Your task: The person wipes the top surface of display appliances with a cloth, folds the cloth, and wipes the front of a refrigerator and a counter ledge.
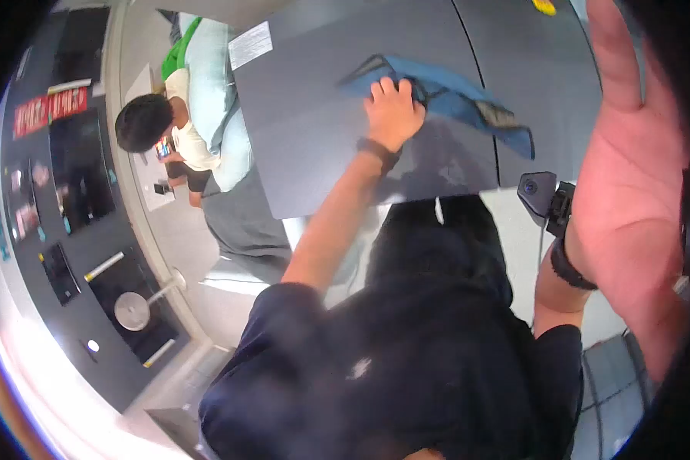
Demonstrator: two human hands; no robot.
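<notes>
A blue cloth (452, 80) with dark edging and mesh-like patches lies crumpled across the dark grey tabletop (307, 138). On its near side rests my left hand (395, 113), fingers curled and pressed together on the fabric; a dark band circles that wrist. My right hand (636, 161) is raised very close to the camera at the right edge, palm showing and fingers apart, with nothing seen in it. Its fingertips are cut off by the frame. A small black camera device (540, 190) sits beside the right wrist, above a dark strap.
A white paper (251, 46) lies at the table's left corner, and a yellow object (544, 7) near its far edge. To the left, another person (195, 138) holds a small coloured item beside pale green bedding (211, 84). A round white stand (133, 311) is lower left.
</notes>
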